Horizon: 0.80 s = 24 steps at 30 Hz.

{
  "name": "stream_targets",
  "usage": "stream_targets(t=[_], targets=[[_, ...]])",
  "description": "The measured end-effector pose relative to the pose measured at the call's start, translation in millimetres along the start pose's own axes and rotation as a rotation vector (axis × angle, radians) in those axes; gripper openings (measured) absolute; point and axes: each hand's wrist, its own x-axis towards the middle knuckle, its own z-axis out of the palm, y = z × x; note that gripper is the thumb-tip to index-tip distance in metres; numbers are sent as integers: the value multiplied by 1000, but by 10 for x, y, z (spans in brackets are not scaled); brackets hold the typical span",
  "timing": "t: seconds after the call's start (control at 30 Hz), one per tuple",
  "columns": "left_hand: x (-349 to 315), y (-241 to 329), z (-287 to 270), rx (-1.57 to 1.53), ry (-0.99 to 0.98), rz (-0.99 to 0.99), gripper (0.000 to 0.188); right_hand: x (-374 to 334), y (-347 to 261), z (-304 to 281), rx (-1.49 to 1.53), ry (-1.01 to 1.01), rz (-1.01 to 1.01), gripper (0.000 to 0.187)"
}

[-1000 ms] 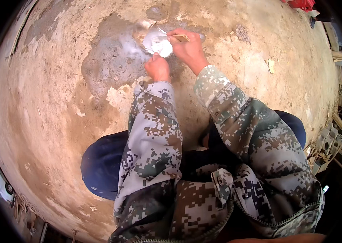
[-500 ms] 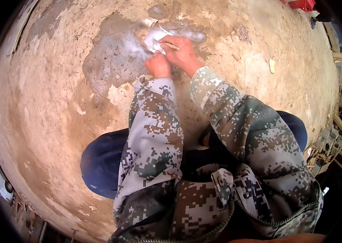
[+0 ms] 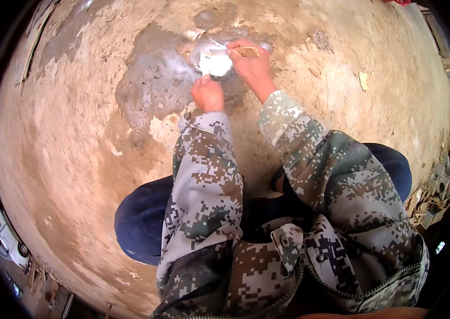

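My left hand (image 3: 208,94) is closed, its fingertips pinching the near edge of a pale, shiny container (image 3: 199,49) that rests on the ground. Bright white material (image 3: 216,64) shows inside the container's mouth. My right hand (image 3: 252,69) is closed around a flat, light wooden handle (image 3: 247,51), just right of the container. Whatever sits at the handle's working end is hidden by the fingers and the glare. Both arms reach forward in camouflage sleeves, between my dark-trousered knees.
A damp grey patch (image 3: 145,80) surrounds the container on the rough tan ground. To the right lies a small yellow scrap (image 3: 363,81). Grey blocks (image 3: 442,181) and wood pieces are piled at the right edge. A white car (image 3: 6,236) stands at far left.
My right hand has moved right, away from my left hand, and the wooden handle has turned nearly level. More of the white material now shows. The whole view has shifted slightly.
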Motion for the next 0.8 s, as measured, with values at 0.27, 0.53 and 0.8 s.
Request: stream_targets(t=[0.27, 0.53, 0.8], targets=[[24, -25, -53, -178, -43, 38, 26, 68, 84, -57, 44, 108, 77, 8], [26, -5, 2, 296, 130, 307, 34, 71, -203, -68, -31, 100, 150, 9], [-2, 103, 102, 242, 189, 276, 40, -111, 36, 27, -52, -60, -105, 12]])
